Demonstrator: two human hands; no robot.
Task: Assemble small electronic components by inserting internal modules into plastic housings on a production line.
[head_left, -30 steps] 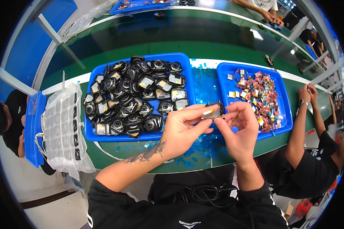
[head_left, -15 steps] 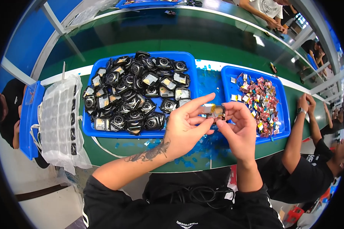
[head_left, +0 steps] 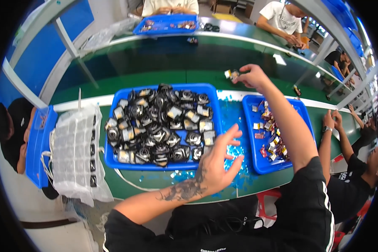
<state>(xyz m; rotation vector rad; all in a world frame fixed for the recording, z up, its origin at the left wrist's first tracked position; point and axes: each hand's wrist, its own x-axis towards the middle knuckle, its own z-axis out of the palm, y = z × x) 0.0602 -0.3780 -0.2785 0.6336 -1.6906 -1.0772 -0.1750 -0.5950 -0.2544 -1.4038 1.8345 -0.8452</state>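
Over the green conveyor beyond the trays, my right hand [head_left: 253, 79] stretches out with its fingertips at a small electronic part [head_left: 234, 76] that has a pale square piece. The fingers look pinched on its edge. My left hand [head_left: 216, 168] hovers at the near right corner of the left blue tray [head_left: 164, 167], fingers spread and nothing in them. That tray is heaped with black smartwatch cases [head_left: 155, 126], several with round sensor backs showing. Partly behind my right forearm stands the right blue tray [head_left: 248, 126], holding small red, yellow and silver electronic pieces [head_left: 275, 140].
Blue film scraps [head_left: 235, 168] litter the table between the trays. A translucent compartment tray [head_left: 73, 153] stands at left, beside another blue tray [head_left: 40, 147]. Smaller parts lie on the belt [head_left: 297, 90]. Co-workers sit opposite and at both sides; metal posts [head_left: 65, 35] frame the line.
Both hands held the part between the trays. My right hand has carried it forward and away to the conveyor; my left hand has let go and opened. The view has shifted slightly.
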